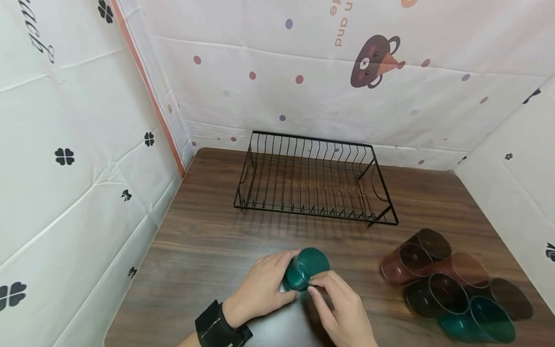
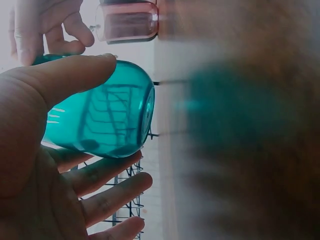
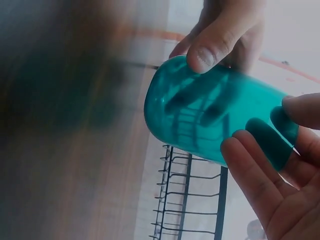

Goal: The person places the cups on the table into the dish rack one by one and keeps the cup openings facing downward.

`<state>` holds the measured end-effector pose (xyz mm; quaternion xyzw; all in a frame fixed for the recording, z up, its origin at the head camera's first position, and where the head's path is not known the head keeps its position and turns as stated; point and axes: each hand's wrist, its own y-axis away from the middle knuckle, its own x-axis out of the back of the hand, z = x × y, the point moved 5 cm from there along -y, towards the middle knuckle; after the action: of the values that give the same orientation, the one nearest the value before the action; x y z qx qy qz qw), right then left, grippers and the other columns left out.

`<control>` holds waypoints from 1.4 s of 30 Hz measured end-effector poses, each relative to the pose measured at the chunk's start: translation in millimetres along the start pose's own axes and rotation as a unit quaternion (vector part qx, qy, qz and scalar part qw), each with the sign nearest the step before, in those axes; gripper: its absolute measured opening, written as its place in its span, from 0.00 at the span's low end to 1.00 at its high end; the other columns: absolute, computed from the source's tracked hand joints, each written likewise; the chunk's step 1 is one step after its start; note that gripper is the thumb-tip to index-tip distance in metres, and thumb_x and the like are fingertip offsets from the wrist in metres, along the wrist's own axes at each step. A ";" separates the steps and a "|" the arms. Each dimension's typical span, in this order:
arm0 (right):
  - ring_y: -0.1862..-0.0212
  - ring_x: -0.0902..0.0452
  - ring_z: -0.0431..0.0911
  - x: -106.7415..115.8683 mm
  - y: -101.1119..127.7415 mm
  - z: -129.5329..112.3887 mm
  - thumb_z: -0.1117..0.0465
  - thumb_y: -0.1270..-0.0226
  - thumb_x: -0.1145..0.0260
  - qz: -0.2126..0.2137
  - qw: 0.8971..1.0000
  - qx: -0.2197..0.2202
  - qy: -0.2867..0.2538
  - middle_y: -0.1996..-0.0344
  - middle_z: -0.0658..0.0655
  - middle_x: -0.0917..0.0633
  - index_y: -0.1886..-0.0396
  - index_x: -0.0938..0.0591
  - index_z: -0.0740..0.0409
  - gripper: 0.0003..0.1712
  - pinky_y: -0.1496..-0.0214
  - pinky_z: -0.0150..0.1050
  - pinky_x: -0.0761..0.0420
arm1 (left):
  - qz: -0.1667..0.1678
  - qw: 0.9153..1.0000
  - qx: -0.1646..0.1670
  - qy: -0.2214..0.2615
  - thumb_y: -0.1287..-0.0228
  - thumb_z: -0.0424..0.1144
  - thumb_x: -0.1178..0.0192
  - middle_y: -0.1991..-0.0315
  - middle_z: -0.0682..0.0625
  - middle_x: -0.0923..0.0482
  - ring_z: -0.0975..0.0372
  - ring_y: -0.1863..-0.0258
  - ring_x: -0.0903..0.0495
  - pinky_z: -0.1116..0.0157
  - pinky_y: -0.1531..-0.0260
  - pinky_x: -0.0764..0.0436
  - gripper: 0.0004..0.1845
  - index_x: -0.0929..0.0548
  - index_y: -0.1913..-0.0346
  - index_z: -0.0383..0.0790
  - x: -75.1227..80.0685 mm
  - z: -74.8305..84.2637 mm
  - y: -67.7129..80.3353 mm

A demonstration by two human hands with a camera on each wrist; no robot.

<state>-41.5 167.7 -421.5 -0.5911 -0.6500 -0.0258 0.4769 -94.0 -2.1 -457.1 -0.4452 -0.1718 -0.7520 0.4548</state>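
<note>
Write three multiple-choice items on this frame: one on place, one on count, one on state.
1. Where is the wire dish rack?
A. beyond the hands, near the back wall
B. on the floor
C. under the cups

2. How many cups lie in the pile at right?
A. two
B. six
C. ten

3. The teal cup is:
A. standing in the rack
B. held by the left hand and right hand
C. stacked in the pile

Answers: 1 A, it sits far across the table; 2 B, six tinted cups are countable; 3 B, fingers of both hands wrap it.

Dark wood-grain table, frame centre. White patterned cloth walls on left, back and right: clovers, coloured dots, bear motif upper right. Even light.
</note>
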 end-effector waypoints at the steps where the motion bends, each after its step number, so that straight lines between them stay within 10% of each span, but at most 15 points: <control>1: 0.56 0.17 0.36 0.1 -0.2 -0.2 0.70 0.35 0.29 0.000 1.000 -0.002 -0.007 0.57 0.43 0.16 0.54 0.17 0.49 0.15 0.51 0.22 0.21 | -0.001 1.000 0.002 0.005 0.41 0.54 0.28 0.32 0.54 0.25 0.59 0.34 0.24 0.48 0.36 0.24 0.45 0.37 0.23 0.49 0.2 -0.2 0.1; 42: 0.59 0.16 0.41 16.0 -17.9 -22.7 0.63 0.30 0.31 0.072 0.989 0.113 -0.055 0.61 0.52 0.15 0.62 0.15 0.57 0.02 0.52 0.23 0.19 | 0.051 0.993 0.000 0.106 0.46 0.46 0.25 0.40 0.57 0.23 0.66 0.44 0.20 0.63 0.47 0.17 0.43 0.34 0.28 0.54 24.6 3.6 9.8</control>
<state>-39.8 160.7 -389.3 -0.5789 -0.6299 0.1152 0.5048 -88.6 -17.9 -436.3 -0.3711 -0.1001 -0.7706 0.5084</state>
